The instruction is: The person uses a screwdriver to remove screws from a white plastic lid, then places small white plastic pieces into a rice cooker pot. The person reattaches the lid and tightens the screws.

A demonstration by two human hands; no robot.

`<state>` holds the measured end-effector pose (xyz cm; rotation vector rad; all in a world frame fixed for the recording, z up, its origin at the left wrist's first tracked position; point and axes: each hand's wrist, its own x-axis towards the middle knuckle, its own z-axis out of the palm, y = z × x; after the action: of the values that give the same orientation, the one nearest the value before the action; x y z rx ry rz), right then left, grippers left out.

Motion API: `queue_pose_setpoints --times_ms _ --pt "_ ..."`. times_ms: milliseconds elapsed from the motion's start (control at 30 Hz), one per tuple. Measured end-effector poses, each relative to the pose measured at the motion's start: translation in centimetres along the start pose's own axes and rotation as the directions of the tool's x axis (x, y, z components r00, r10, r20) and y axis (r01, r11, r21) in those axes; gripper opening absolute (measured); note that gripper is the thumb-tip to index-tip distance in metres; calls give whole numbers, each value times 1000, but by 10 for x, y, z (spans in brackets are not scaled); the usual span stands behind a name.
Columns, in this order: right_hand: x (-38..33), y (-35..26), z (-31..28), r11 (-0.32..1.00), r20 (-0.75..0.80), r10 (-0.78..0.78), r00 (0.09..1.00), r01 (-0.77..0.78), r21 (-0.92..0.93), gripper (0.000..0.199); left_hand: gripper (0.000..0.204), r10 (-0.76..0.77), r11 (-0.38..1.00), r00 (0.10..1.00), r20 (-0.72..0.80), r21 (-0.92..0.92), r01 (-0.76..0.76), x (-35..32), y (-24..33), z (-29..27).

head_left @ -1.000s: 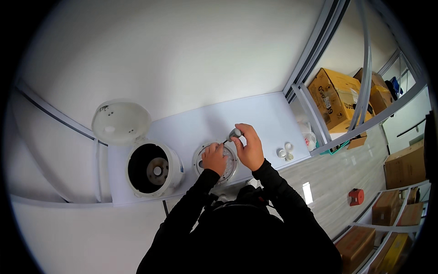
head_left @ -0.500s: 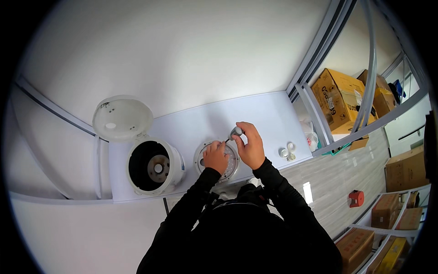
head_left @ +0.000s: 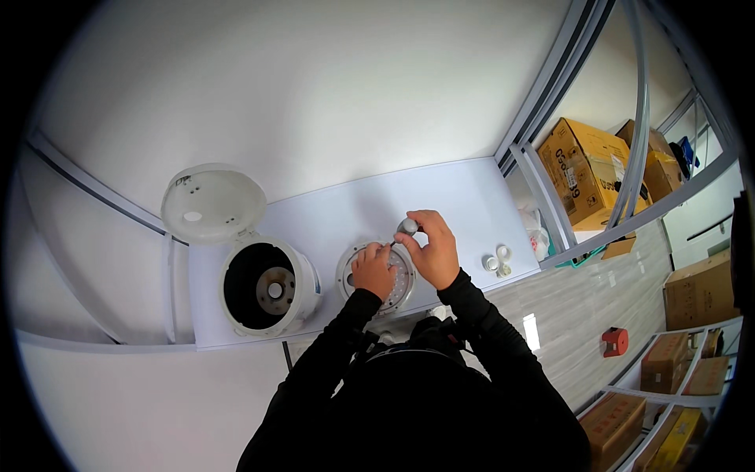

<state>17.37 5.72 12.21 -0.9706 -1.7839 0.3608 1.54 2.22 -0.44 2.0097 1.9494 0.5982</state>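
A screwdriver (head_left: 407, 227) with a grey handle is gripped by the closed fingers of my right hand (head_left: 435, 250). Its dark shaft slants down and left to the far edge of a round pale inner lid (head_left: 403, 293), which lies flat on the white table and has small holes in it. On that lid rests my left hand (head_left: 373, 271), fingers stretched out, with the fingertips close to the screwdriver's tip. What the tip touches is too small to make out. To the left stands a white rice cooker (head_left: 303, 303), its hinged lid (head_left: 228, 206) swung up and its dark inside showing.
Several small white round containers (head_left: 503, 252) stand near the right end of the table (head_left: 464, 197). A white wall rises behind. Beyond a metal frame (head_left: 543, 197) are cardboard boxes (head_left: 586, 177). A red stool (head_left: 614, 341) stands on the floor at right.
The whole view has shifted very slightly. Both hands and the screwdriver keep nearly the same place over the round inner lid.
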Motion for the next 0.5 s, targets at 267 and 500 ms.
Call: queue_pose_setpoints --times_ms 267,500 --pt "1 -3 3 998 4 68 998 -68 19 39 59 -12 1000 999 40 -6 12 0 -1 -1" --pt "4 -4 0 999 -15 15 1000 -15 -46 43 58 -11 1000 999 44 23 10 0 1 -4"
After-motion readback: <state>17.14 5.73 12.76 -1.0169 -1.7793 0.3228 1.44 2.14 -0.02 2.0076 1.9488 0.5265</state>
